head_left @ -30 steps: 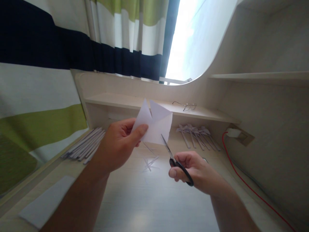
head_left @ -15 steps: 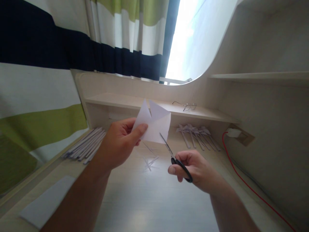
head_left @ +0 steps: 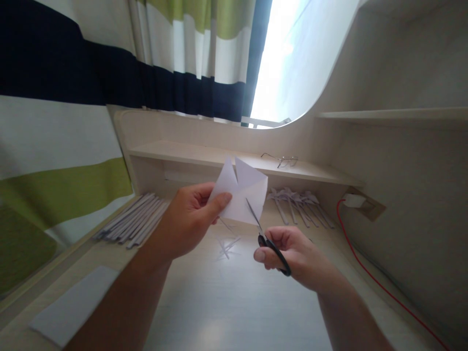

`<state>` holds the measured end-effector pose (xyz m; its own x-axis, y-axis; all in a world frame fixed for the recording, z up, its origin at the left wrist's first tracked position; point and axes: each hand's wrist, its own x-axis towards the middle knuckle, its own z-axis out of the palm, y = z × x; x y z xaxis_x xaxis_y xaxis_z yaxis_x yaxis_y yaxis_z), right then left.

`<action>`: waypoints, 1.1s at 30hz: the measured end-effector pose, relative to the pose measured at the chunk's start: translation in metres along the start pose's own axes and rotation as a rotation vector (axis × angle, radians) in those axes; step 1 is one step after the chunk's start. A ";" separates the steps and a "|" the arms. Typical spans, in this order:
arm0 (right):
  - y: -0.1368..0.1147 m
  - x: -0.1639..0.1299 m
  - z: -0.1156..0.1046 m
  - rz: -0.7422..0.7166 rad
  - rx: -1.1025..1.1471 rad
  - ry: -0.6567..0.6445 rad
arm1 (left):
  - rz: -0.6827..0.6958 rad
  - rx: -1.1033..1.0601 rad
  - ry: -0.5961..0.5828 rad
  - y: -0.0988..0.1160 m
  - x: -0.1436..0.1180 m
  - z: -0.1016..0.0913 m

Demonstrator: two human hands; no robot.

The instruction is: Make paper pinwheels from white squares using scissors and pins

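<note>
folded white paper [head_left: 241, 195] pinched in left hand [head_left: 190, 222], right hand [head_left: 288, 253] gripping black scissors [head_left: 268, 243] — blades in the paper's lower edge

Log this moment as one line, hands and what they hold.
left hand: pinches folded white paper | right hand: grips black-handled scissors, blades in paper's lower edge | below: desk with paper scraps

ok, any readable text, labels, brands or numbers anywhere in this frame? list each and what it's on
None can be read.
Folded white paper in the left hand: blank on the side shown.
Black-handled scissors in the right hand: no marking visible.
White sheet on the desk: blank.
Paper strips, striped curtain, white plug: no print visible.
</note>
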<state>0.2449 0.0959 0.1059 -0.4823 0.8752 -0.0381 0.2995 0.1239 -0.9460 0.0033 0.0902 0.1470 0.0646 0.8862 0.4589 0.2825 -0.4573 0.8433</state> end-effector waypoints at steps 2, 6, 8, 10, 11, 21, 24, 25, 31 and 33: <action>0.000 0.000 0.000 0.003 0.003 -0.002 | -0.004 0.006 0.000 0.000 0.000 0.001; 0.001 0.001 -0.001 -0.009 -0.016 0.006 | -0.002 0.020 0.007 0.000 -0.001 0.001; 0.000 0.001 -0.001 -0.013 -0.023 0.016 | 0.002 0.019 0.004 0.000 -0.001 0.001; 0.000 0.001 -0.001 -0.012 -0.032 0.029 | 0.007 0.013 0.002 0.000 -0.001 0.001; 0.000 0.002 -0.001 -0.013 -0.038 0.035 | 0.008 0.009 0.003 -0.001 -0.001 0.002; 0.002 0.002 -0.002 -0.019 -0.048 0.046 | -0.002 -0.010 -0.007 -0.002 -0.001 0.000; 0.000 0.001 -0.002 -0.012 -0.064 0.058 | 0.000 -0.017 -0.011 -0.002 -0.001 -0.001; 0.000 0.001 -0.002 -0.011 -0.066 0.060 | 0.001 -0.018 -0.012 -0.002 -0.001 -0.001; 0.003 0.001 -0.002 -0.018 -0.057 0.059 | 0.001 -0.017 -0.011 -0.004 0.001 0.000; 0.004 0.002 -0.002 -0.016 -0.053 0.066 | 0.000 -0.015 -0.008 -0.004 0.001 0.000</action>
<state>0.2465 0.0988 0.1028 -0.4327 0.9016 0.0001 0.3361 0.1613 -0.9279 0.0025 0.0926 0.1436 0.0718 0.8868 0.4566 0.2681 -0.4581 0.8475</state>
